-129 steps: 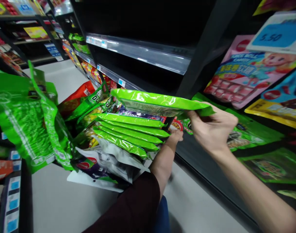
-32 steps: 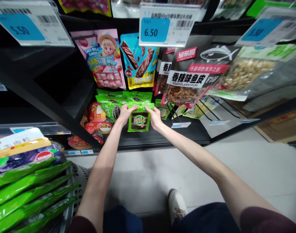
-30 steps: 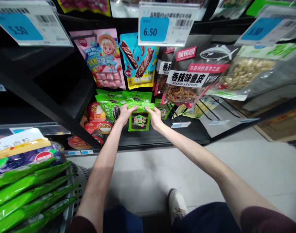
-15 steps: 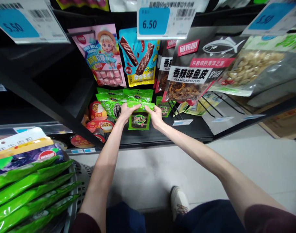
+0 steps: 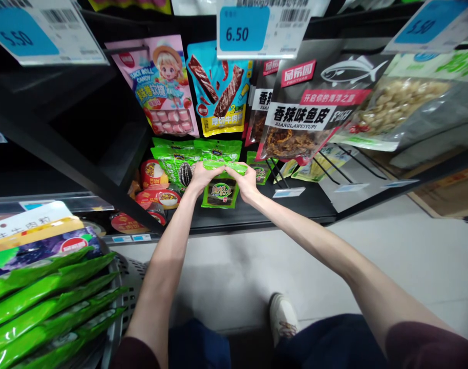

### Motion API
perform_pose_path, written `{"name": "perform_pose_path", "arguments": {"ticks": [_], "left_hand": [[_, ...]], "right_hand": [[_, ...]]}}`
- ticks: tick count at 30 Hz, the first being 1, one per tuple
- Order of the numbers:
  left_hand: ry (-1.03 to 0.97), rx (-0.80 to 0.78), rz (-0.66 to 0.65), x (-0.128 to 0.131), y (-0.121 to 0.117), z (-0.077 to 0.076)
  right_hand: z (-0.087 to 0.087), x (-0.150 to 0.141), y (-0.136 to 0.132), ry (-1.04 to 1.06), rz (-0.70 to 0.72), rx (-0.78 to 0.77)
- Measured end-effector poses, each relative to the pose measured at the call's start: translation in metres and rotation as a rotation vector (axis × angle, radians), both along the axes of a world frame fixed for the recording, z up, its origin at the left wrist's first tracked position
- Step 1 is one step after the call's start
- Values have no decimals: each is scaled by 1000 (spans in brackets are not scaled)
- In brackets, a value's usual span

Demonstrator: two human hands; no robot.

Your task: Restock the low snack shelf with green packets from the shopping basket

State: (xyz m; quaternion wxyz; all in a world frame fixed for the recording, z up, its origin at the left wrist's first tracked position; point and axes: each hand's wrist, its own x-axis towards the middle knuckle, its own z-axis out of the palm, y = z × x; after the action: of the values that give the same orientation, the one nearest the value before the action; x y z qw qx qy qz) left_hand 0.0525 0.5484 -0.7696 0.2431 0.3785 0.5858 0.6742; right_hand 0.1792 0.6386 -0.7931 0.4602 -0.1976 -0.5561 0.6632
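A green snack bag (image 5: 220, 196) with a dark front panel stands upright at the front of the low black shelf (image 5: 264, 212). My left hand (image 5: 201, 179) pinches its top edge from the left, thumb across the front. From the other side my right hand (image 5: 247, 183) grips the same edge, and the two thumb tips nearly meet at the middle. Behind it are green seed bags (image 5: 176, 164) with a striped seed pictured on them. Another green-and-dark bag (image 5: 261, 171) stands just right of my right hand.
A grey basket (image 5: 128, 287) packed with green bags (image 5: 45, 302) stands at lower left. Overhead hang a pink candy bag (image 5: 163, 87), a blue jerky bag (image 5: 220, 87) and fish-skin bags (image 5: 299, 118). Metal hooks (image 5: 328, 169) jut out at right. Red bowls (image 5: 157, 197) sit at left.
Both thumbs have slid inward along the bag's top edge and are closer together. The bag's lower front has tipped slightly toward me.
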Motion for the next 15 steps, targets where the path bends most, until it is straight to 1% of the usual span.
{"name": "perform_pose_path", "arguments": {"ticks": [5,8,12,15], "left_hand": [[23,-10,-9,0,2,2],[12,-18,-38,0,1,2],[8,-36,-62,0,-2,0],[2,-37,-54,0,-2,-1]], "right_hand": [[-3,0,3,-42,-19,15],[-4,0,3,-53,-29,30],[-1,0,3,-100,-56,53],[3,0,1,-127,-71,51]]}}
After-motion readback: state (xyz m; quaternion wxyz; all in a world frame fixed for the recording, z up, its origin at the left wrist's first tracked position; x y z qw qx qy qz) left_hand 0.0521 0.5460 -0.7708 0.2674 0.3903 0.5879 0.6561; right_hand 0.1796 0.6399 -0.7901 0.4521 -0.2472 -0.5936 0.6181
